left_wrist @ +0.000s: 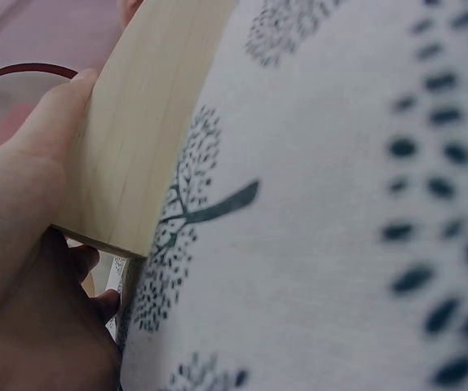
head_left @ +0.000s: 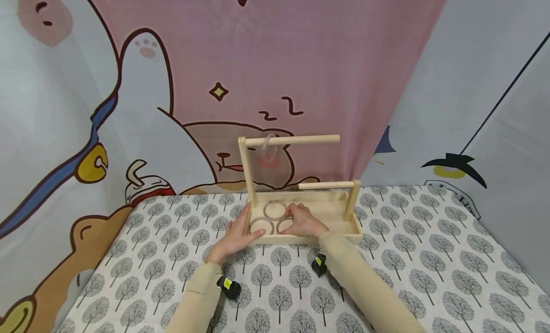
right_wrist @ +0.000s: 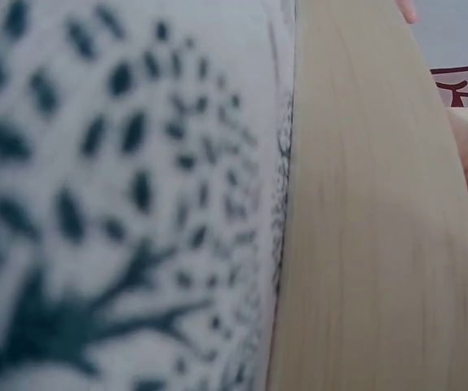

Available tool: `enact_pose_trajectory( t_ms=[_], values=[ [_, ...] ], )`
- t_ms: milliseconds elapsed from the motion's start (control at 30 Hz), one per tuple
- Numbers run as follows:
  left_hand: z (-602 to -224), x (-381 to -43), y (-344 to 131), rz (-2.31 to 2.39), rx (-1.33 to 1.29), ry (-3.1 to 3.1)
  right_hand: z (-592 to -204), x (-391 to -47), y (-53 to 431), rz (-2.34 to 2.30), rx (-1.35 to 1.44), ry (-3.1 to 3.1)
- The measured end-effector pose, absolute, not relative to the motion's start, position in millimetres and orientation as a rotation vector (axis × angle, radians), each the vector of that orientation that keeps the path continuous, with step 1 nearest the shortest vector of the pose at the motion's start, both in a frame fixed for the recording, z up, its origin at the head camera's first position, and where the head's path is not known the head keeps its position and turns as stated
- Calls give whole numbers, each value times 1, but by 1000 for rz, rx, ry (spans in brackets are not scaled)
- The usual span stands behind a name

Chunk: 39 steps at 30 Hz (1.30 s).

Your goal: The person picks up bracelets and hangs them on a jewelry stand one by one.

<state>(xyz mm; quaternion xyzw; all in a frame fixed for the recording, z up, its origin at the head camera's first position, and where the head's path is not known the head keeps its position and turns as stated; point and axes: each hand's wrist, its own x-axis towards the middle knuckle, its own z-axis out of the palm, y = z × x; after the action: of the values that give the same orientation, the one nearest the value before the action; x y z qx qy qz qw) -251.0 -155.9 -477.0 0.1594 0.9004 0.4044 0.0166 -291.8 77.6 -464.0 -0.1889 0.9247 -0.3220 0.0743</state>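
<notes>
A pale wooden stand point(head_left: 328, 209) has a shallow tray base and two posts, each with a horizontal bar. My left hand point(head_left: 236, 235) holds its front left corner, thumb over the front wall and fingers along the left side. The left wrist view shows that thumb against the wooden wall point(left_wrist: 140, 122). My right hand point(head_left: 306, 222) reaches into the tray, finger and thumb pinching at a clear ring point(head_left: 278, 224), partly covered by the hand. Two more rings lie at the tray's left: one behind point(head_left: 265, 209), one in front point(head_left: 251, 221).
Another ring point(head_left: 265, 154) hangs on the taller upper bar point(head_left: 307, 139). A shorter bar point(head_left: 326, 185) extends from the right post. The table carries a tree-print cloth point(head_left: 279, 299), and a cartoon curtain point(head_left: 326, 60) hangs behind it.
</notes>
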Motion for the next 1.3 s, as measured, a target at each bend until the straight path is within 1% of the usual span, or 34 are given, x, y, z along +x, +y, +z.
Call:
enact_pose_trajectory(
  t_ms=[500, 900, 1000, 1100, 1300],
  values=[
    [-475, -251, -157, 1271, 505, 2790, -462, -293, 79, -951, -509, 2776],
    [-473, -251, -155, 1264, 505, 2798, -455, -291, 82, -887, -550, 2810],
    [-474, -250, -155, 1274, 505, 2799, -458, -293, 83, -985, -536, 2779],
    [-476, -250, -155, 1288, 526, 2801, -461, -294, 85, -1181, -498, 2669],
    [-476, -250, -155, 1305, 526, 2788, -463, -294, 87, -1529, -517, 2413]
  ],
)
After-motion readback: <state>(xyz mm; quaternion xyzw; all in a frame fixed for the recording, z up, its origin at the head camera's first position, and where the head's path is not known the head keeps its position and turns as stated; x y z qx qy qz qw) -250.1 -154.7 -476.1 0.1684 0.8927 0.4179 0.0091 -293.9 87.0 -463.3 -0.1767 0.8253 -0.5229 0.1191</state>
